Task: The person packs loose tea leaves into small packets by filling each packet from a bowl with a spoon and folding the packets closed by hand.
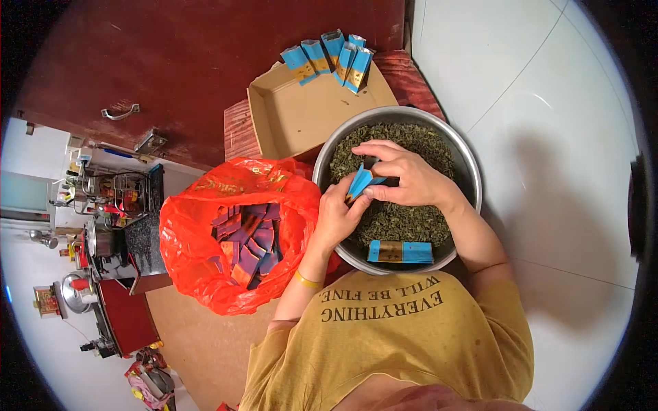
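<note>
A small blue and gold foil packet is held upright over the bowl between my two hands. My left hand grips its lower side, fingers wrapped round it. At its upper end, my right hand pinches the packet with the thumb and fingers; its mouth is partly hidden by the fingers. Beneath both hands is a wide metal bowl of dry, dark green tea leaves. Another blue and gold packet lies flat on the leaves at the bowl's near side.
Left of the bowl sits a red plastic bag full of purple and orange packets. Behind it, a shallow cardboard box has several upright blue packets at its far edge. A white wall is on the right.
</note>
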A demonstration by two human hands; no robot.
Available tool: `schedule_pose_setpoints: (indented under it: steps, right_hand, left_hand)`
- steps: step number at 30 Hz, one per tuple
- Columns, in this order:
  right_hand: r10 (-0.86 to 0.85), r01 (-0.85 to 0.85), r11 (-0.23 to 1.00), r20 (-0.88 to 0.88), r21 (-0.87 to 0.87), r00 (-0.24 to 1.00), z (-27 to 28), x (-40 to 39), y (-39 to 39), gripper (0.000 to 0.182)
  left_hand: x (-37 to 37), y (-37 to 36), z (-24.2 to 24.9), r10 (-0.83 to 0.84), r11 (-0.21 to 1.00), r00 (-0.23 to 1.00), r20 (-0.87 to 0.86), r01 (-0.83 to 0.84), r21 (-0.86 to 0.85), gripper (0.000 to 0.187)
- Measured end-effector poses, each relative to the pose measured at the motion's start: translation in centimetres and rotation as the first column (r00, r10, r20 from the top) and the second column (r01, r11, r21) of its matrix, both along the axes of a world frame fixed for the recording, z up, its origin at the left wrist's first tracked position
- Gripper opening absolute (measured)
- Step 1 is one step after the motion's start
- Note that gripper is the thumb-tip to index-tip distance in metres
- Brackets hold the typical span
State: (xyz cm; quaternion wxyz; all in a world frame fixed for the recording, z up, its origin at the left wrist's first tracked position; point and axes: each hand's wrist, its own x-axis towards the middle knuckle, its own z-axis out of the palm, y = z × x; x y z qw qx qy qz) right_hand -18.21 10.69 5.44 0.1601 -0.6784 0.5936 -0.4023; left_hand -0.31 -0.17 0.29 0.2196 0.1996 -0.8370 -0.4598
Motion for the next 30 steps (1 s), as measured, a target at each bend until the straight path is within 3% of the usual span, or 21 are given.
schedule_pose_setpoints:
  steps: [1, 4, 7, 8, 12, 13, 15, 19, 21, 22, 25, 28, 30]
  right_hand:
    - [-0.016, 0.017, 1.0, 0.046, -0.021, 0.999, -0.1, 0.0, 0.0, 0.023]
    - [-0.058, 0.065, 0.996, 0.118, -0.059, 0.991, 0.7, -0.1, 0.1, 0.021]
    - [-0.088, 0.089, 0.995, 0.024, -0.042, 0.996, -0.1, -0.1, 0.0, 0.02]
    - [-0.101, 0.103, 0.987, 0.023, -0.122, 0.995, 0.0, 0.1, -0.1, 0.02]
    - [-0.131, 0.127, 0.97, -0.006, -0.209, 0.991, -0.2, 0.4, -0.3, 0.021]
    - [-0.129, 0.125, 0.971, -0.004, -0.206, 0.992, -0.1, 0.7, -0.4, 0.021]
    - [-0.153, 0.222, 0.96, 0.346, -0.169, 0.926, 0.2, 1.5, -0.4, 0.022]
    - [-0.137, 0.175, 0.981, 0.341, -0.084, 0.93, 0.4, 1.6, -0.5, 0.022]
    - [-0.145, 0.138, 0.989, 0.384, 0.046, 0.912, -0.5, 1.3, -0.4, 0.022]
    - [-0.15, 0.149, 0.988, 0.369, 0.031, 0.917, -0.7, 1.3, -0.4, 0.02]
    - [-0.143, 0.138, 0.99, 0.399, 0.043, 0.906, -0.8, 1.2, -0.5, 0.021]
    - [-0.127, 0.081, 0.99, 0.472, 0.117, 0.873, -1.0, 1.0, -0.6, 0.021]
    - [-0.111, 0.076, 0.992, 0.423, 0.097, 0.899, -0.7, 0.9, -0.6, 0.02]
  left_hand:
    - [0.0, 0.0, 0.1, -0.006, 1.0, 1.0, 0.005, 0.006, -0.002, 0.041]
    - [0.1, -0.1, 0.3, 0.011, 0.973, 0.999, -0.044, 0.0, 0.232, 0.035]
    - [-0.1, 0.0, -0.2, -0.007, 0.973, 0.995, -0.101, 0.03, 0.228, 0.033]
    - [-0.1, -0.3, -0.3, -0.042, 0.988, 0.995, -0.092, 0.055, 0.144, 0.03]
    - [0.0, 0.1, 0.5, -0.039, 0.995, 0.999, -0.024, 0.041, 0.092, 0.027]
    - [-0.1, 0.1, 0.3, -0.041, 0.992, 0.995, -0.093, 0.052, 0.115, 0.027]
    - [0.0, 0.2, 0.3, -0.04, 0.988, 0.985, -0.165, 0.063, 0.14, 0.028]
    - [0.9, -0.1, 1.0, 0.02, 0.97, 0.994, -0.108, 0.007, 0.243, 0.045]
    - [0.8, 0.0, 1.3, 0.013, 0.973, 0.993, -0.118, 0.014, 0.231, 0.04]
    - [0.3, 0.3, 1.2, 0.044, 0.989, 0.978, -0.202, -0.014, 0.15, 0.035]
    - [0.3, 0.3, 1.2, 0.048, 0.995, 0.986, -0.16, -0.034, 0.089, 0.029]
    - [0.3, 0.3, 0.8, 0.048, 0.994, 0.981, -0.186, -0.029, 0.105, 0.027]
    - [0.4, 0.2, 0.8, 0.05, 0.995, 0.978, -0.205, -0.03, 0.1, 0.027]
